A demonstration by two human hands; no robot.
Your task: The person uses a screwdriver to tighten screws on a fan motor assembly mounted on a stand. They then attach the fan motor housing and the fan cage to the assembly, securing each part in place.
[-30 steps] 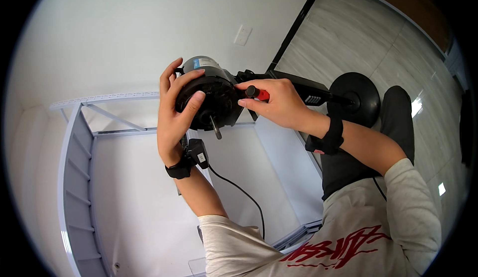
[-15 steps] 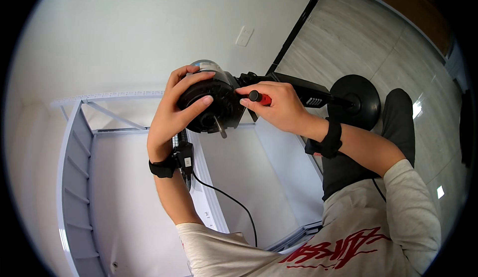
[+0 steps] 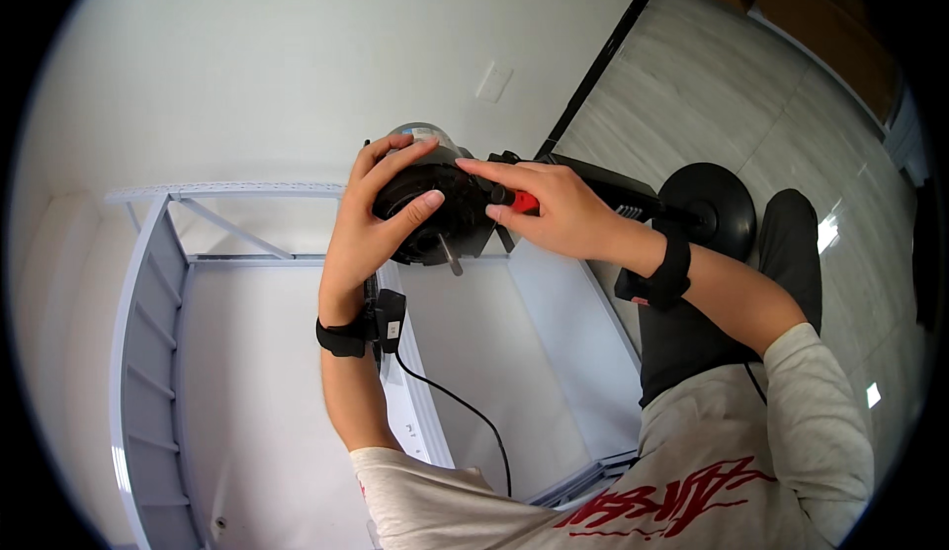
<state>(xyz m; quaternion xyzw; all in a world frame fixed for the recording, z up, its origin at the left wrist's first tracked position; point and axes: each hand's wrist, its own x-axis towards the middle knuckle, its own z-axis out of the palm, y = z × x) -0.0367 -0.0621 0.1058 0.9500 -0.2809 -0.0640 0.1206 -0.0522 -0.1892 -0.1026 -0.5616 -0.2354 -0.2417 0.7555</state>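
Note:
A black fan motor head (image 3: 465, 219) with a metal shaft (image 3: 451, 255) sticking out sits at the end of a dark stand pole (image 3: 603, 179). My left hand (image 3: 368, 209) is wrapped round the motor's left side, thumb on its front face and fingers over its top. At its right side, my right hand (image 3: 578, 216) holds a red-and-black screwdriver (image 3: 524, 201), with the index finger stretched out toward the housing. The screwdriver's tip is hidden, so whether it meets a screw I cannot tell.
The stand's round black base (image 3: 727, 204) is at the right, near my leg. A pale metal shelf frame (image 3: 148, 352) stands below and left. A black cable (image 3: 474, 412) hangs from my left wrist strap. Behind is a white wall with a plate (image 3: 494, 82); brown boxes (image 3: 811, 16) stand top right.
Both hands and the motor head have shifted slightly right in the picture. The right index finger has stretched out onto the housing's edge, and the screwdriver handle sits slightly farther right.

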